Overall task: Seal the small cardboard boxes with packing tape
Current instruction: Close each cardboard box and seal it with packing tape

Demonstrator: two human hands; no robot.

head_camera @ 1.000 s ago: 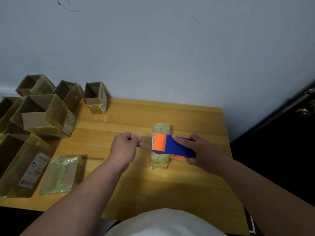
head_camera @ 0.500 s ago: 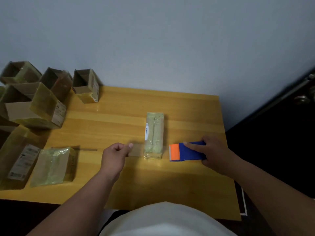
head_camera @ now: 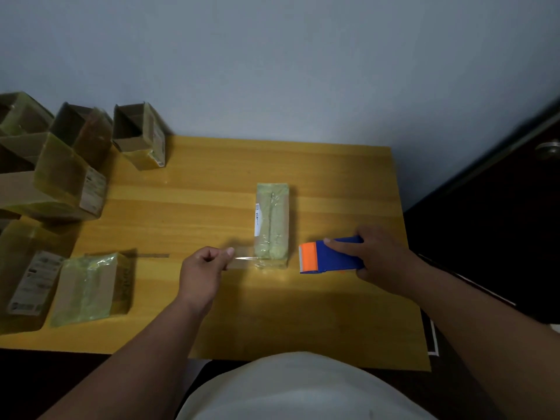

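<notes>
head view: person at a wooden table (head_camera: 333,183), both bare hands out over it
left hand (head_camera: 202,272): thumb and forefinger pinch the free end of a clear tape strip (head_camera: 242,260); other fingers curled in
tape strip: runs from the pinch rightward to the near end of the small box (head_camera: 271,224), stuck across that end; shiny, hard to see its edges
small box: just right of the left-hand pinch, lying flat on the table, long axis pointing away toward the wall; wrapped in clear greenish tape, white label along its left edge
right hand (head_camera: 381,259): grips the tape dispenser (head_camera: 330,256), fingers wrapped round the blue body, forefinger laid along the top
tape dispenser: blue with orange cutter end facing the box, just right of the box's near end, not touching it; resting on or barely above the table, cannot tell which
taped box (head_camera: 91,287): well left of the left hand, lying flat near the table's front edge
labelled box (head_camera: 28,281): just left of that one, at the table's left corner
open boxes (head_camera: 141,136): far left toward the wall, several, tops open, sides taped; one big one (head_camera: 54,177) on its side among them
wall (head_camera: 272,71): plain grey-blue, behind the table
dark door (head_camera: 500,192): right of the right hand, knob at the frame edge
white shirt (head_camera: 303,389): bottom centre, the person's own
</notes>
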